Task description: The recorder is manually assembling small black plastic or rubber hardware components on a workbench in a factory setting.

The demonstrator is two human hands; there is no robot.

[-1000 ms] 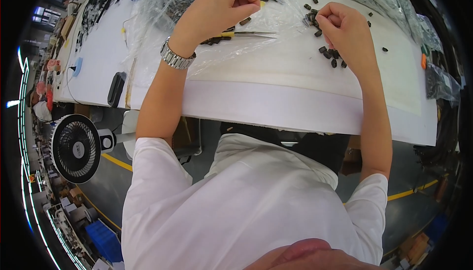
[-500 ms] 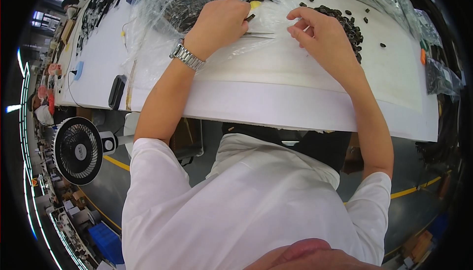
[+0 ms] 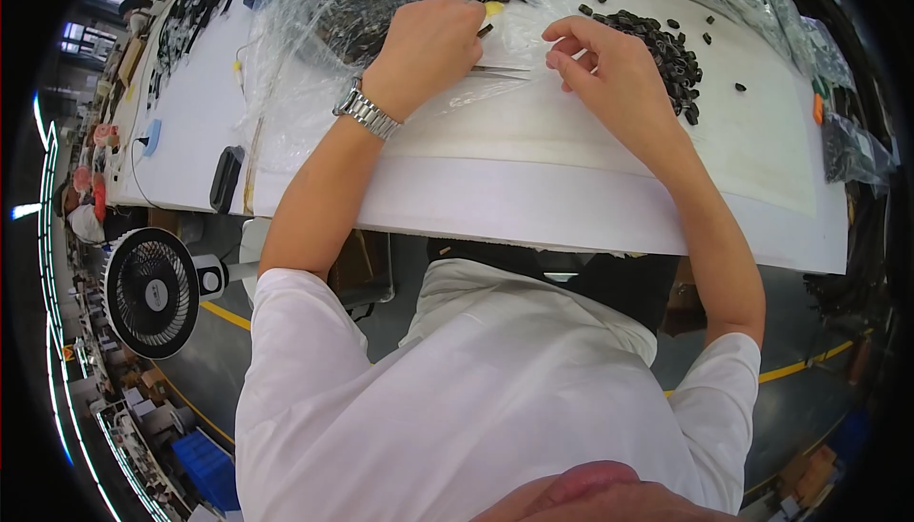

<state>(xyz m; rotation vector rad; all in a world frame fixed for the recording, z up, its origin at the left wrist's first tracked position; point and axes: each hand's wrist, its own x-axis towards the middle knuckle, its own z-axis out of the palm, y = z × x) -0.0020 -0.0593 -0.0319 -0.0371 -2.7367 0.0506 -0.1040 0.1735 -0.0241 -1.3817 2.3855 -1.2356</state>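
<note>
Lying across the clear plastic bag [image 3: 400, 17] near the far edge of the white bench [image 3: 571, 208], thin metal tweezers [image 3: 505, 70] with tips toward the right hand. Risking a slip, probably: slick film under the tweezers, so a nudge from either wrist could send them sliding or snag the bag and drag its dark contents along. Risking scatter too: heap of small black cylindrical parts [image 3: 662, 46] just beside the right hand, with loose ones already strewn toward the far right corner, so a careless sweep of the knuckles might roll more off toward the edge. Left hand [image 3: 428, 50] curled narrow, knuckles up, closed on the near end of the tweezers as far as can be judged, with a small yellow piece [image 3: 493, 8] and a black bit showing at the fingertips; exact grip hidden under the fist. Right hand [image 3: 609, 70] half open, thumb and forefinger pinched close together near the tweezer tips, resting on the film; cannot tell whether anything sits between them. Metal wristwatch [image 3: 367, 112] on the left wrist. Further out, a black device [image 3: 226, 177] at the left near edge, and a floor fan [image 3: 152, 291] below the bench.
</note>
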